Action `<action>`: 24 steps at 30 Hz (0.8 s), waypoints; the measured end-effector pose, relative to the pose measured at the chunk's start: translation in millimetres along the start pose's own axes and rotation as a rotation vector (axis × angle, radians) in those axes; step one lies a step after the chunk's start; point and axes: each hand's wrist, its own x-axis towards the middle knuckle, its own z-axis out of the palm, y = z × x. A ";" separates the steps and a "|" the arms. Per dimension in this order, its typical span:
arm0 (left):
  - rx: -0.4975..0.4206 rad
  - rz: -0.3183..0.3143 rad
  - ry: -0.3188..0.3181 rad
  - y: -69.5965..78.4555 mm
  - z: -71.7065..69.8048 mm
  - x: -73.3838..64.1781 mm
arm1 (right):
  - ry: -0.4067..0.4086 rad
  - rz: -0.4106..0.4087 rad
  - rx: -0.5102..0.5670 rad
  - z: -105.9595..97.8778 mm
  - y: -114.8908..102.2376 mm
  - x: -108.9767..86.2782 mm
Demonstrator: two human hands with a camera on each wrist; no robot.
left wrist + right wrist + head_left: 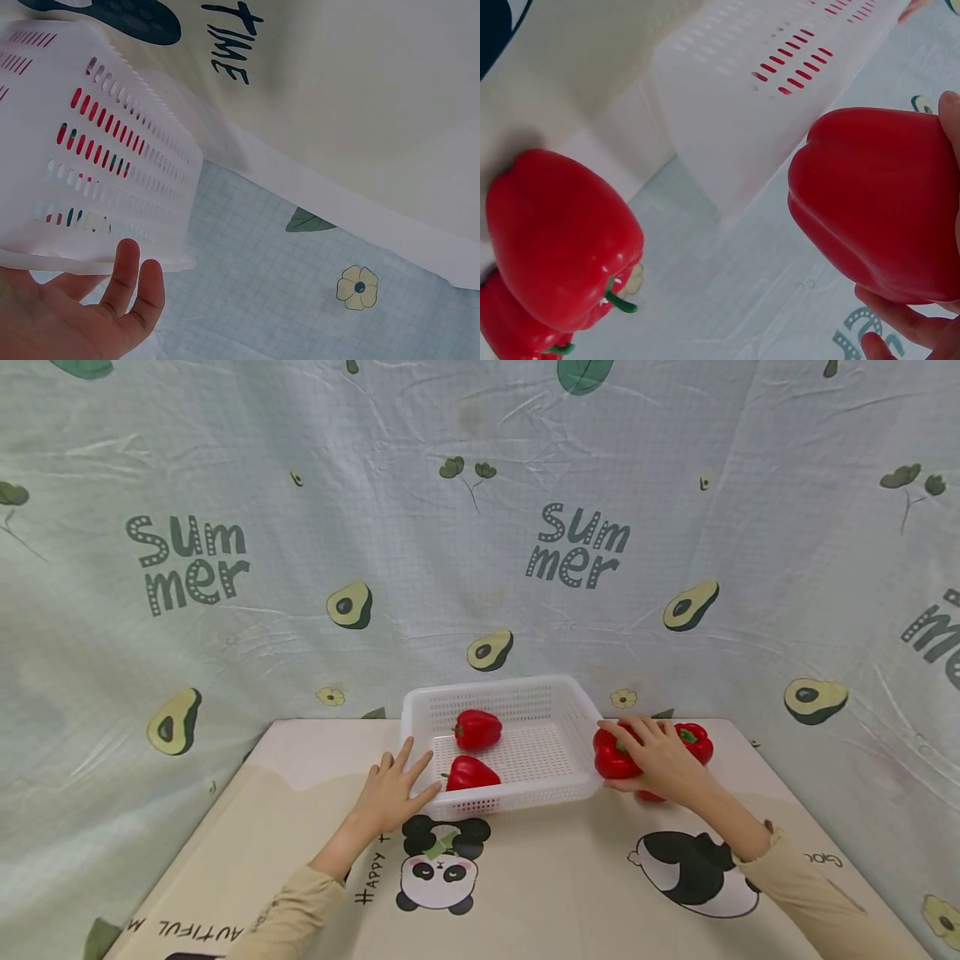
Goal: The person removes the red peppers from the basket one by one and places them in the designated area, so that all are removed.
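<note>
A white perforated plastic basket [525, 792] stands at the back of the table with two red bell peppers in its left half, one toward the rear [478, 731] and one by the front wall [471, 772]. My left hand [390, 789] rests at the basket's left rim, fingers spread and fairly straight. Just outside the right wall, my right hand [663, 760] grips another red bell pepper [877, 202], thumb and fingers around its sides. Below and beyond that hand lie more red bell peppers [562, 240] with green stems, partly hidden by it in the head view.
The table [555, 885] wears a cream cloth with panda prints. Behind and at both sides hangs a pale curtain [420, 627] printed with avocados, close to the basket's back wall.
</note>
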 end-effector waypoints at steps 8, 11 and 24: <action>-0.003 0.000 0.004 1.2 -1.1 0.1 | 0.007 0.066 -0.017 -4.1 4.5 -11.2; -0.005 0.000 0.009 1.3 -1.3 0.1 | 0.008 0.082 -0.017 -4.5 6.9 -15.0; 0.002 -0.002 0.005 -0.3 0.7 0.9 | 0.025 0.180 0.001 -5.1 19.7 -38.6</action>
